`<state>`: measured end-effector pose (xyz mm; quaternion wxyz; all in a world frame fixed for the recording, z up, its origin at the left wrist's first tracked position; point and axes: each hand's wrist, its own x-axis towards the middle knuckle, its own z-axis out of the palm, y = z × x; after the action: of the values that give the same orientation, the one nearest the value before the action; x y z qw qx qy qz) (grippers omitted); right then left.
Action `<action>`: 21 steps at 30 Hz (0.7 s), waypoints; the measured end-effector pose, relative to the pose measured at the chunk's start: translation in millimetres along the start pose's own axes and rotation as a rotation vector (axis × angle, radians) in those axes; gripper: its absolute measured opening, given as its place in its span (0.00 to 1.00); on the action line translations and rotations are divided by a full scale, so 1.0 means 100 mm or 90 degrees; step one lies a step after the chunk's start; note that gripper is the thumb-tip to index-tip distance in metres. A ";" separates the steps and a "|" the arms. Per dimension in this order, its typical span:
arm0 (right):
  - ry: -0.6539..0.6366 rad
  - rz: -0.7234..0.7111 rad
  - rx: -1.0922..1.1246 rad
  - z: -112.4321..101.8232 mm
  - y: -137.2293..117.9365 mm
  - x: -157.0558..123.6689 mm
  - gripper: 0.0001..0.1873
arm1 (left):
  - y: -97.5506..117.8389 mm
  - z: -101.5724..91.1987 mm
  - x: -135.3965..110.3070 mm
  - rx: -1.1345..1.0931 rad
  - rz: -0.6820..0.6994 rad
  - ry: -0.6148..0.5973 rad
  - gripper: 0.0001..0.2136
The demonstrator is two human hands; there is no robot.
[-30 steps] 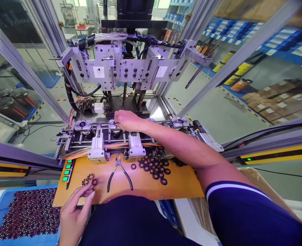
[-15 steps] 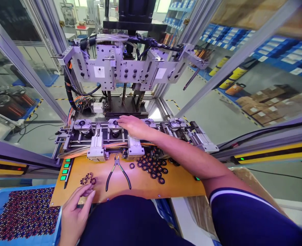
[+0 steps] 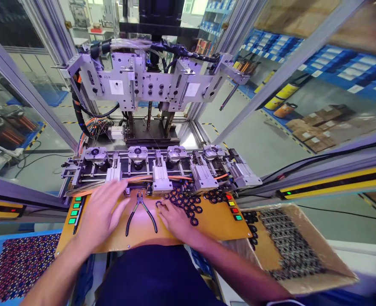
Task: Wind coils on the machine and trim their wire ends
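Note:
My right hand (image 3: 176,219) is low over the orange board (image 3: 143,242), its fingertips closed on a single small ring-shaped coil core (image 3: 158,204). Just beside it lies a cluster of similar dark, copper-tinted cores (image 3: 192,208). My left hand (image 3: 101,212), slightly blurred, is raised over the board's left side, fingers stretched out and thumb apart. It covers the spot where a few cores lay. Between the hands lie cutting pliers (image 3: 139,212), handles spread towards me. Behind them stands the machine's row of fixtures, including a round holder (image 3: 138,152).
A blue bin (image 3: 25,267) full of cores stands at the left, a lined box (image 3: 296,246) with rows of parts at the right. Green buttons (image 3: 74,212) and coloured buttons (image 3: 234,208) edge the board. Overhead hangs a metal tooling plate (image 3: 162,87).
My right hand has come back from the second fixture down to the single core on the board. My left hand has risen and moved forward. The view has shifted slightly right.

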<state>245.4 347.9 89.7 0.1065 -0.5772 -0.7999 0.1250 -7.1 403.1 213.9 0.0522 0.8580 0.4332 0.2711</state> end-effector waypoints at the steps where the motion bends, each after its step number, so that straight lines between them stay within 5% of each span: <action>1: -0.011 0.018 -0.009 0.03 -0.02 0.03 0.17 | -0.03 0.01 0.27 0.049 0.019 -0.034 0.20; 4: -0.029 0.054 -0.022 0.02 -0.08 0.07 0.16 | -0.12 0.14 0.91 0.109 0.046 -0.131 0.19; 8: -0.037 0.075 -0.004 0.02 -0.12 0.05 0.14 | -0.19 0.39 1.22 0.137 0.030 -0.169 0.20; 12: -0.034 0.092 0.043 0.07 -0.11 0.07 0.11 | -0.20 0.50 1.24 0.143 0.004 -0.189 0.23; 16: 0.004 0.102 0.108 0.04 -0.13 0.14 0.08 | -0.14 0.40 1.23 0.132 -0.017 -0.182 0.27; 21: 0.074 0.041 0.246 -0.42 -0.28 0.02 0.06 | 0.26 0.04 0.73 0.017 -0.050 -0.039 0.26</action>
<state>232.7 344.3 138.4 0.2573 -0.5776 -0.7347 0.2456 48.5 443.9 250.2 0.0646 0.8488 0.4682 0.2370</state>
